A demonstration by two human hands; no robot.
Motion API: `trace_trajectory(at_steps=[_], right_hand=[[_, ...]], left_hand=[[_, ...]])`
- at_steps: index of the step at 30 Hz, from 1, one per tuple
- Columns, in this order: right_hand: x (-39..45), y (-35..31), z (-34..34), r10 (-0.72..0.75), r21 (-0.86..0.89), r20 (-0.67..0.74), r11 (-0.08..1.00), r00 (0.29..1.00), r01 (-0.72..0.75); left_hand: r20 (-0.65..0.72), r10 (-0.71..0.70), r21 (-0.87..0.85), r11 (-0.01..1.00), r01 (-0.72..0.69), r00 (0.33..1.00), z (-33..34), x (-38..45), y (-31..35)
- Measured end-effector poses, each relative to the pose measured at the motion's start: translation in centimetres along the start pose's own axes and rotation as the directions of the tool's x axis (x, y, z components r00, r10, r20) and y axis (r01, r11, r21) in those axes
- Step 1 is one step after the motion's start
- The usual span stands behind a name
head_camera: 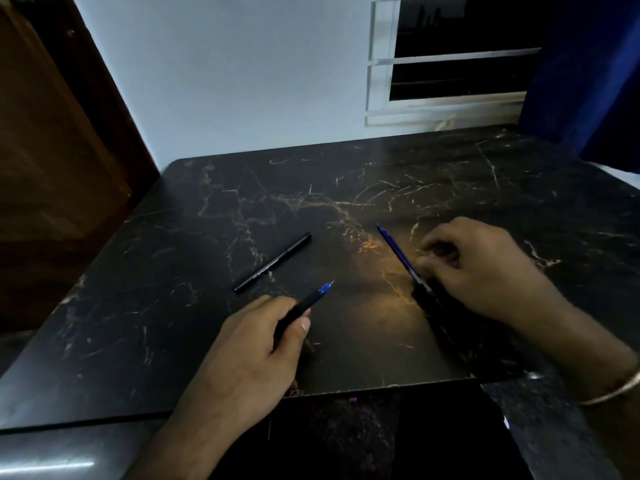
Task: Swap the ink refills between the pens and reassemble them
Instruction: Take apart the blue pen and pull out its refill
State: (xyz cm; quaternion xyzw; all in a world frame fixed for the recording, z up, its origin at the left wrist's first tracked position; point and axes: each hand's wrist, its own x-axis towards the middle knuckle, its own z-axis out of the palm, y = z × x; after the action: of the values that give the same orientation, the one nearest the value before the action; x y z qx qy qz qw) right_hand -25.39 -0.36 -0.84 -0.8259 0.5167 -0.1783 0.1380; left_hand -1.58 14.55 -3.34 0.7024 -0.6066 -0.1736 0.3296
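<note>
Dark marble-patterned table [346, 188], dim light. Left hand [256, 344] grips a black pen [304, 304], blue tip pointing up and away. Right hand [481, 268] rests on the tabletop, fingers curled at the near end of a blue refill [394, 249] lying diagonally. A black pen barrel [273, 262] lies alone, apart from both hands. Thin bangle [613, 393] on the right wrist.
</note>
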Motion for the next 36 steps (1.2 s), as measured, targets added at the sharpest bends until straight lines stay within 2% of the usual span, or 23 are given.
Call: trace_trajectory(at_steps=[3, 5, 7, 10, 12, 14, 15, 17, 19, 20, 21, 22, 24, 25, 26, 27, 29, 30, 32, 33, 34, 36], right_hand=[[-1.2, -3.3, 0.6, -0.106, 0.122, -0.035, 0.986, 0.994, 0.109], [-2.5, -5.6, 0.9, -0.157, 0.313, 0.006, 0.938, 0.988, 0.148], [-3.5, -7.3, 1.3, -0.184, 0.440, 0.137, 0.892, 0.973, 0.107], [-3.8, -7.7, 1.8, -0.189, 0.491, 0.307, 0.871, 0.933, 0.014], [-4.2, -7.5, 2.0, -0.198, 0.527, 0.346, 0.850, 0.917, -0.015], [-4.9, -7.3, 2.4, -0.248, 0.573, 0.245, 0.817, 0.937, 0.066], [-5.2, -7.2, 2.8, -0.297, 0.577, 0.146, 0.801, 0.944, 0.163], [-5.7, -7.2, 3.1, -0.409, 0.532, -0.058, 0.759, 0.911, 0.374], [-5.7, -6.8, 3.4, -0.462, 0.476, -0.176, 0.733, 0.869, 0.486], [-5.8, -6.5, 3.6, -0.443, 0.494, -0.180, 0.731, 0.878, 0.470], [-5.8, -6.2, 3.6, -0.384, 0.560, -0.122, 0.735, 0.915, 0.383], [-5.9, -6.6, 3.3, -0.288, 0.666, -0.001, 0.714, 0.958, 0.215], [-5.6, -6.8, 3.5, -0.151, 0.777, 0.240, 0.622, 0.959, -0.096], [-5.5, -6.8, 3.6, -0.159, 0.767, 0.268, 0.632, 0.950, -0.110], [-5.4, -7.0, 3.6, -0.159, 0.759, 0.213, 0.648, 0.964, -0.061], [-5.3, -6.8, 3.8, -0.206, 0.751, 0.113, 0.659, 0.972, 0.053], [-5.2, -6.2, 3.7, -0.278, 0.774, 0.054, 0.619, 0.959, 0.136], [-5.3, -6.2, 3.7, -0.287, 0.814, 0.095, 0.574, 0.953, 0.092], [-5.2, -6.6, 3.7, -0.219, 0.864, 0.275, 0.483, 0.936, -0.141], [-5.2, -6.8, 4.1, -0.222, 0.855, 0.333, 0.481, 0.916, -0.194], [-5.1, -7.2, 4.2, -0.196, 0.841, 0.330, 0.504, 0.923, -0.194], [-5.0, -7.0, 4.4, -0.224, 0.817, 0.188, 0.576, 0.956, -0.025]], left_hand=[[0.045, 0.037, 0.016, 0.999, -0.038, 0.998, 0.1, 0.0, 0.6], [0.076, 0.104, 0.056, 0.993, -0.108, 0.992, -0.1, -0.2, 1.0], [0.094, 0.182, 0.161, 0.967, -0.195, 0.979, -0.3, -0.4, 1.3], [0.127, 0.261, 0.336, 0.896, -0.289, 0.957, -0.3, -0.8, 1.7], [0.163, 0.273, 0.370, 0.874, -0.315, 0.948, -0.5, -1.0, 1.9], [0.176, 0.292, 0.337, 0.880, -0.336, 0.940, -0.9, -1.2, 1.8], [0.183, 0.290, 0.301, 0.893, -0.334, 0.939, -1.1, -1.2, 1.7], [0.205, 0.271, 0.197, 0.930, -0.311, 0.940, -1.2, -1.1, 1.5], [0.208, 0.255, 0.126, 0.950, -0.284, 0.944, -1.6, -0.9, 1.3], [0.196, 0.245, 0.122, 0.955, -0.272, 0.949, -1.9, -0.7, 1.1], [0.184, 0.235, 0.139, 0.955, -0.262, 0.954, -2.2, -0.4, 0.9], [0.173, 0.232, 0.162, 0.952, -0.260, 0.957, -2.6, -0.3, 0.8], [0.174, 0.250, 0.231, 0.930, -0.286, 0.952, -2.7, -0.3, 0.7], [0.189, 0.263, 0.265, 0.914, -0.307, 0.946, -2.7, -0.3, 0.9], [0.199, 0.275, 0.287, 0.901, -0.324, 0.941, -2.5, -0.3, 1.0], [0.199, 0.278, 0.297, 0.897, -0.328, 0.940, -2.5, -0.3, 1.0], [0.179, 0.269, 0.286, 0.906, -0.312, 0.946, -2.8, 0.0, 0.7], [0.171, 0.271, 0.281, 0.908, -0.311, 0.947, -2.9, 0.1, 0.5], [0.188, 0.277, 0.283, 0.903, -0.322, 0.942, -2.8, 0.1, 0.4], [0.204, 0.277, 0.283, 0.902, -0.327, 0.939, -2.7, 0.0, 0.5], [0.212, 0.276, 0.283, 0.901, -0.329, 0.938, -2.5, -0.1, 0.5], [0.209, 0.263, 0.268, 0.911, -0.314, 0.942, -2.3, 0.0, 0.5]])
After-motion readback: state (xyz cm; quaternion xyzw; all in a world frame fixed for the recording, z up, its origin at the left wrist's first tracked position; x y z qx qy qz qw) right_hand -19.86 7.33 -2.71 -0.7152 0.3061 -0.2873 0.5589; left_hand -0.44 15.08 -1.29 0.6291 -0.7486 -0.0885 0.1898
